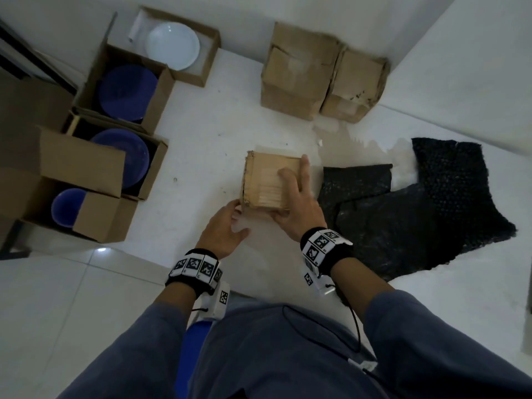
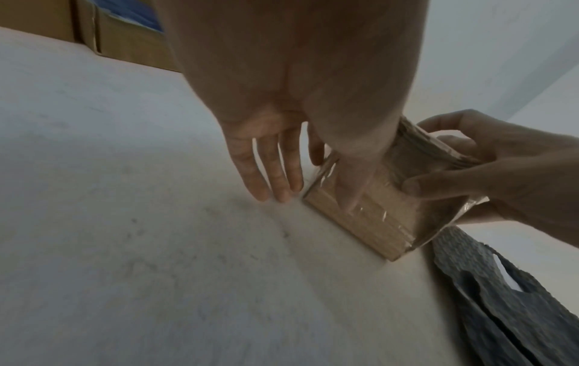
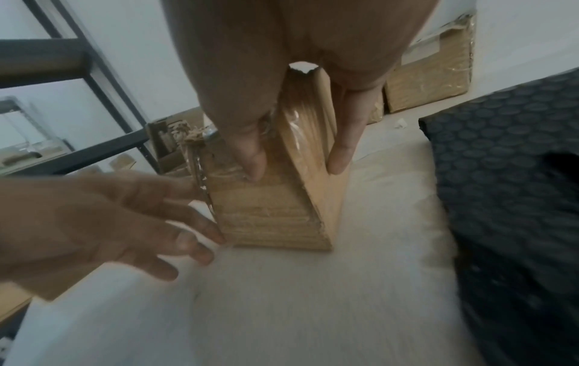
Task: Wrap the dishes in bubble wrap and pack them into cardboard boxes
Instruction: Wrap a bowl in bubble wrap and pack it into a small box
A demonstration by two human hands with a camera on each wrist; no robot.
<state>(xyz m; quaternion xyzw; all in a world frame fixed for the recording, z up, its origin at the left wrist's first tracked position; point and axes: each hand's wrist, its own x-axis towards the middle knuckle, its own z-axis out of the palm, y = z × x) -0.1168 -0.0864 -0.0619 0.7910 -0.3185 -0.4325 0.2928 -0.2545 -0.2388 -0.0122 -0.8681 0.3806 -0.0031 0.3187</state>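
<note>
The right hand (image 1: 296,201) grasps a small taped cardboard box (image 1: 269,180) from the near right, thumb on top and fingers down its right side. The left hand (image 1: 226,228) is released, its straight fingers touching the box's near left corner. The box sits on the white floor (image 1: 201,145). Just right of it lies black bubble wrap (image 1: 403,214). Two closed boxes (image 1: 322,73) stand far right against the wall. At left, open boxes hold blue plates (image 1: 126,93) and a white plate (image 1: 172,45).
</note>
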